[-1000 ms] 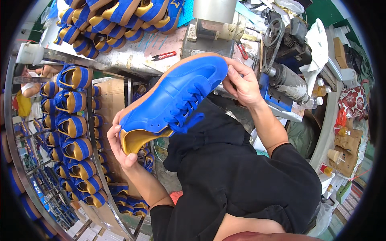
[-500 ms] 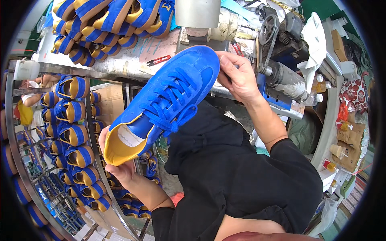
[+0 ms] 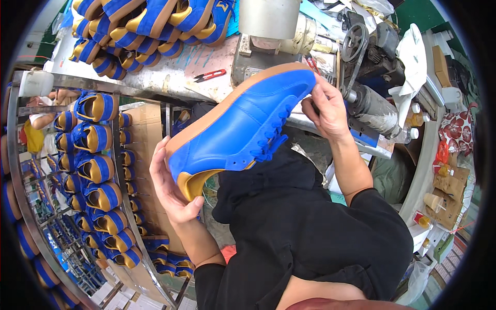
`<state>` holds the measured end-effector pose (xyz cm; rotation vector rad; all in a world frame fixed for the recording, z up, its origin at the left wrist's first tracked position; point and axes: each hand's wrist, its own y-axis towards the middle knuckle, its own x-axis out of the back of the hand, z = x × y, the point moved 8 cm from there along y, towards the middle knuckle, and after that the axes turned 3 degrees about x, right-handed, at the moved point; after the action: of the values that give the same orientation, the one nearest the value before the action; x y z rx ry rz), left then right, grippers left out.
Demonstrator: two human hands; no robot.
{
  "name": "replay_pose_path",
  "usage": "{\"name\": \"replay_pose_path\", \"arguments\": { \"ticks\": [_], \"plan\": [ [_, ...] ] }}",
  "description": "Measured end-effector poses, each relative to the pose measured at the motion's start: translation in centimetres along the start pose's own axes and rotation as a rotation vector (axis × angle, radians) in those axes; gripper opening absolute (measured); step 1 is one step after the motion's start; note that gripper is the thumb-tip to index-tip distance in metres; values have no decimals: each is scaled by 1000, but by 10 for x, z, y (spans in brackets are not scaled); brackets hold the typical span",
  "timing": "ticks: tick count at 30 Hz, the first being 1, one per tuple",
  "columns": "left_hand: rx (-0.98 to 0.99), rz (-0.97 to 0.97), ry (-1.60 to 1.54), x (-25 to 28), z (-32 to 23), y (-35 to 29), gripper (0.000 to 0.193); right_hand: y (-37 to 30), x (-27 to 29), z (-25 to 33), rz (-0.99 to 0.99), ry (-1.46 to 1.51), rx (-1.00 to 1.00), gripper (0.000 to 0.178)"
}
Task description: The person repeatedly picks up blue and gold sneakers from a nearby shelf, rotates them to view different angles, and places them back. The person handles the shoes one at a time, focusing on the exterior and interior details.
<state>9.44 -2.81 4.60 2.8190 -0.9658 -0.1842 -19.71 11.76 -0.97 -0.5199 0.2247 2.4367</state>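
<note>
A blue sneaker (image 3: 227,129) with a tan sole, yellow lining and blue laces is held between both my hands, above my lap. It lies tipped on its side, so its side panel and sole edge face up. Around the heel, my left hand (image 3: 173,186) is closed, with its thumb by the collar and its fingers along the sole. My right hand (image 3: 329,109) pinches the toe end between thumb and fingers. The inside of the shoe is mostly hidden.
More blue and yellow shoes (image 3: 150,31) are heaped on the worktable (image 3: 155,77) at far left. A metal rack (image 3: 116,155) at left holds rows of them. Thread snips (image 3: 210,75) lie on the table. A sewing machine motor (image 3: 372,108) and a pulley (image 3: 355,44) stand at right.
The sneaker has rolled from showing its laces and opening to showing its side and sole edge. Both hands turned with it, and the toe moved a little right.
</note>
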Motion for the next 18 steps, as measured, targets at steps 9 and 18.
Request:
{"name": "replay_pose_path", "arguments": {
  "ticks": [9, 18],
  "plan": [
    [-138, 89, -32, -16, 2, 21, 110, -6, 14, 17, 51, 45, 69, 52],
    [-112, 221, -90, -37, 4, 68, 113, -1, 43, 22, -149, -13, 111, 43]
  ]
}}
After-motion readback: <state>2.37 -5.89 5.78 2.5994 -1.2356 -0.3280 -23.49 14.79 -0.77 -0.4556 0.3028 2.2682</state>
